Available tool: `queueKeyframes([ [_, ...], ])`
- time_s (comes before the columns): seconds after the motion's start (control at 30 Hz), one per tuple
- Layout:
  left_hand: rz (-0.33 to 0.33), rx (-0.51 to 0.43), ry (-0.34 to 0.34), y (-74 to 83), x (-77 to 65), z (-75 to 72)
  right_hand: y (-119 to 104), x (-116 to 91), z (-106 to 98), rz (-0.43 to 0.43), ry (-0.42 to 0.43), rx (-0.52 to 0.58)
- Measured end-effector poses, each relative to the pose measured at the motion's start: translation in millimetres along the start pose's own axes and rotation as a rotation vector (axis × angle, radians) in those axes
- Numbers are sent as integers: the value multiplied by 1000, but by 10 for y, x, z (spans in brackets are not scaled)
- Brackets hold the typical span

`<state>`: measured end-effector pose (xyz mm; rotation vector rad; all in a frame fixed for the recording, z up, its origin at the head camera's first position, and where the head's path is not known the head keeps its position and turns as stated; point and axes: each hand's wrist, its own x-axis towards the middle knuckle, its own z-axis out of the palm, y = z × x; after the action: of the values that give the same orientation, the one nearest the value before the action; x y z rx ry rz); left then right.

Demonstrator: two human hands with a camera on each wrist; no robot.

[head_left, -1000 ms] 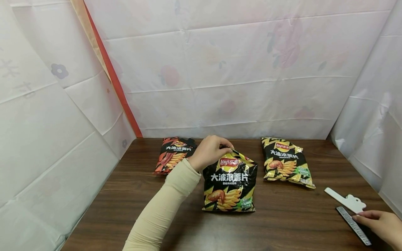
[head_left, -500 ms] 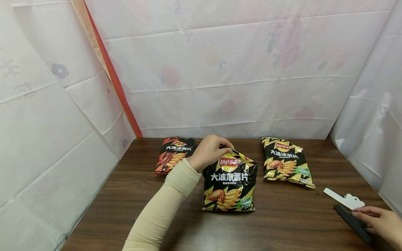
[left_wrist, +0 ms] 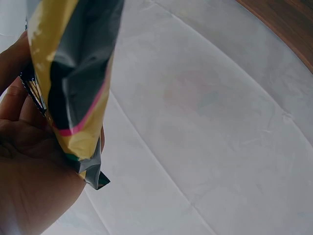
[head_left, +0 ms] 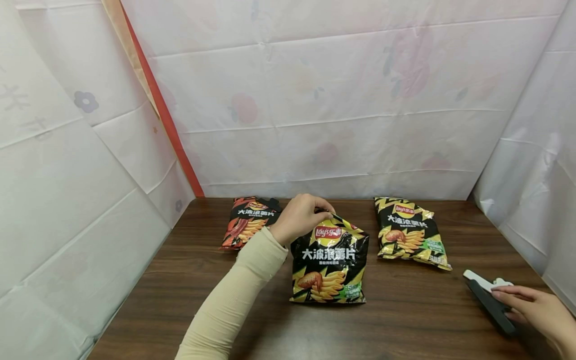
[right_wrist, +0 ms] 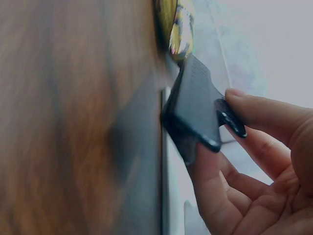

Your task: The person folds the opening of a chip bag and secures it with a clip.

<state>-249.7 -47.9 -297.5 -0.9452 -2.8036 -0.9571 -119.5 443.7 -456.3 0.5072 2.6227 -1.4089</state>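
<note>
My left hand [head_left: 302, 215] grips the top edge of a black and yellow chip bag [head_left: 330, 265], which stands upright near the middle of the table. In the left wrist view the bag's side [left_wrist: 83, 73] hangs in front of the palm, with the fingers partly hidden behind it. At the right, my right hand [head_left: 535, 307] pinches a black bag clip [head_left: 492, 307] between thumb and fingers. The right wrist view shows the black clip [right_wrist: 195, 103] tilted just above the table. A white bag clip [head_left: 479, 280] lies beside it, partly hidden by the hand.
A red and black chip bag [head_left: 247, 225] with a dark clip at its top lies at the back left, partly behind my left hand. Another black and yellow chip bag [head_left: 409, 232] lies at the back right. Pale patterned sheets [head_left: 337, 100] enclose the wooden table [head_left: 405, 320].
My right hand has taken hold of the black clip, turned it over and shifted it a little left and up. The left hand and its bag have stayed put.
</note>
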Motion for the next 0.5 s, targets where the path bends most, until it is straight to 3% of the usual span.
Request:
queueKeyframes([
  [0.13, 1, 3, 1, 4, -2, -2, -153, -15, 48, -68, 0, 5],
  [0.5, 6, 10, 1, 3, 5, 0, -675, -19, 101, -142, -37, 23],
])
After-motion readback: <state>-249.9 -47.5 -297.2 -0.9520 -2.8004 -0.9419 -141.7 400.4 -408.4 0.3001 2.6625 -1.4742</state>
